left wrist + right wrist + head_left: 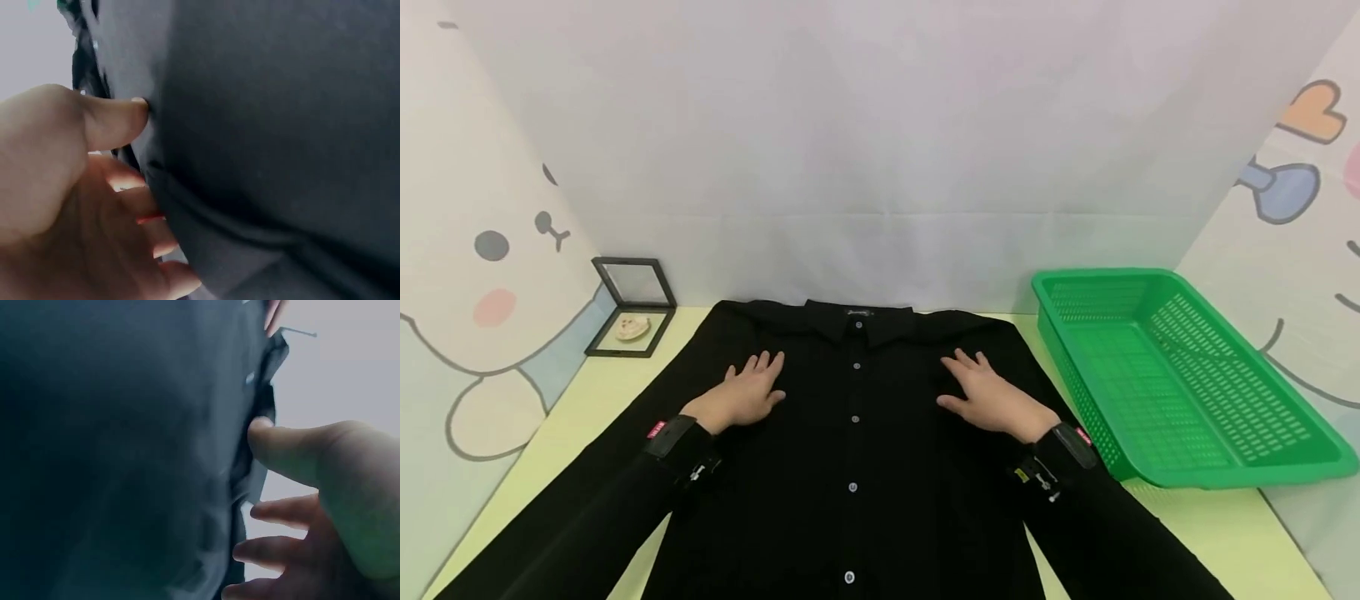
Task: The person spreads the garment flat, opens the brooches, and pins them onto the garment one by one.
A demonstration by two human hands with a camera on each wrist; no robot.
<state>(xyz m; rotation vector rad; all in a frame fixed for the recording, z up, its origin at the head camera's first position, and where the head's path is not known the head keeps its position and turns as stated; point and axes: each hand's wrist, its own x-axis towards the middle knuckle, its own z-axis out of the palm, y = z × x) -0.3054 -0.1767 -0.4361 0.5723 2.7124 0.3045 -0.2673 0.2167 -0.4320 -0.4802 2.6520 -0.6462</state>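
Note:
A black button-up shirt point(820, 467) lies spread front side up, its collar point(891, 325) toward the back wall and its light buttons in a line down the middle. On the left half of the chest my left hand point(745, 396) rests with spread fingers. Opposite it, my right hand point(988, 396) lies on the right half, fingers also spread. Both wrist views show the thumb and fingertips right at the dark cloth point(281, 112), with nothing gripped. My black sleeves and wrist straps cover part of the shirt's sides.
A green plastic basket point(1150, 471) stands at the right. At the back left is a small black-framed open case point(655, 333) holding a pale round item point(632, 327). White cloth point(880, 150) hangs behind the pale yellow table point(1217, 533); cartoon-printed panels flank both sides.

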